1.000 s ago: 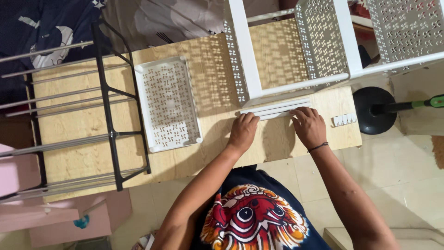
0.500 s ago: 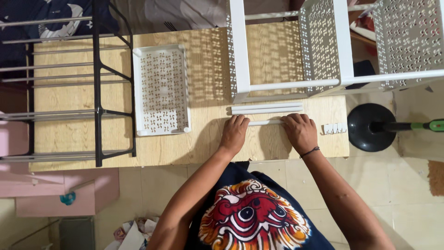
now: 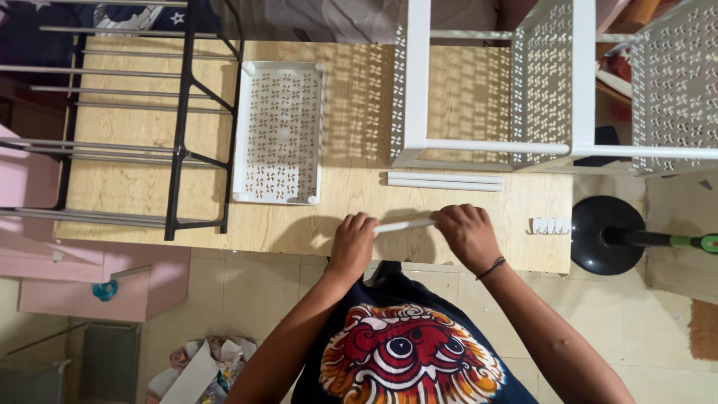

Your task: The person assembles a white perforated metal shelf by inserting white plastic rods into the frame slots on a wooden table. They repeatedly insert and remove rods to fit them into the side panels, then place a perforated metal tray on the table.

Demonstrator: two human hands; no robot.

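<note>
Both hands grip one white tube (image 3: 404, 224) at its ends: left hand (image 3: 351, 243) and right hand (image 3: 465, 236) closed round it. It looks light, stiff and smooth, so holding the ends suits it.

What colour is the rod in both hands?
White; the rod spans between the left hand and right hand, clearest in the head view.

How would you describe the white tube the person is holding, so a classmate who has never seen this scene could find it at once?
Start at the wooden table and go to its near edge, below the white perforated rack. The white tube there is gripped by the left hand and right hand. Unlike the two loose tubes beside the rack, it is held at both ends.
</note>
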